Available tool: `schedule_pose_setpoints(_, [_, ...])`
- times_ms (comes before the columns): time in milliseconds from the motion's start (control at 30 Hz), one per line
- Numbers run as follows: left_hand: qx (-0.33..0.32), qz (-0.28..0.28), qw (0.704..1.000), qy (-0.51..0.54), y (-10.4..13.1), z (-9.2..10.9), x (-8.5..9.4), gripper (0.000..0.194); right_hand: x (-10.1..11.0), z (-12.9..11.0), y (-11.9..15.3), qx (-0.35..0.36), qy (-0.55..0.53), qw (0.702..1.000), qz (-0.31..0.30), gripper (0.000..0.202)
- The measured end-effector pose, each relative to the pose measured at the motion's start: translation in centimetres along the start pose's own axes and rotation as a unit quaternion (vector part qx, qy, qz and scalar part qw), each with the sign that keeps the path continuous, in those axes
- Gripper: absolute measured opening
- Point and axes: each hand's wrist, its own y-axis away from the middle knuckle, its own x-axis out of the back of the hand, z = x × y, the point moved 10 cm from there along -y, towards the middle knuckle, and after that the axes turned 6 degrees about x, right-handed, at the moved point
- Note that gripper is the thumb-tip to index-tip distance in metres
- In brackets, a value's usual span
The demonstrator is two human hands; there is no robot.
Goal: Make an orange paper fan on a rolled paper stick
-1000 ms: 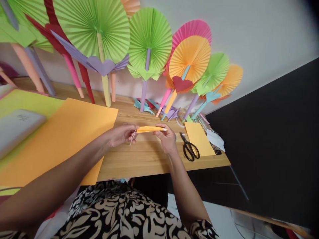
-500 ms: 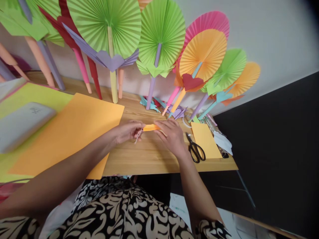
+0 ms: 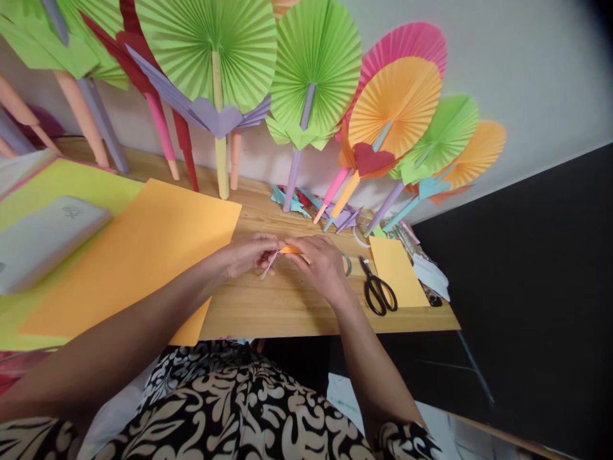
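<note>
Between my two hands is a narrow folded strip of orange paper point(image 3: 292, 250), mostly covered by fingers. My left hand point(image 3: 253, 252) pinches its left end, where a thin white string point(image 3: 269, 265) hangs down from the fingers. My right hand point(image 3: 322, 263) wraps over the strip's right part, thumb below and fingers on top. Just right of that hand a roll of tape point(image 3: 347, 264) shows in part. Black-handled scissors point(image 3: 378, 291) lie beside it on the wooden table point(image 3: 268, 313).
Large orange sheets point(image 3: 158, 249) and a white power bank point(image 3: 57, 239) lie at the left. Paper fans point(image 3: 316, 70) on rolled sticks lean along the wall. Paper scraps point(image 3: 342, 216) lie below them. A smaller orange sheet point(image 3: 400, 275) is right of the scissors.
My right hand has slid left toward my left hand, covering more of the orange strip. The tape roll behind it has come into view.
</note>
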Motion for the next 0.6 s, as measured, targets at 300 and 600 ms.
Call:
schedule_pose_setpoints(300, [-0.023,0.004,0.998,-0.060,-0.2,-0.3,0.1,0.045,0.8,0.3,0.5,-0.009,0.000,1.000,0.029,0.017])
schedule_pose_setpoints(600, [-0.014,0.032,0.992,-0.125,0.0,-0.1,0.4,0.033,1.0,-0.1,1.2,-0.003,0.037,0.999,0.004,0.022])
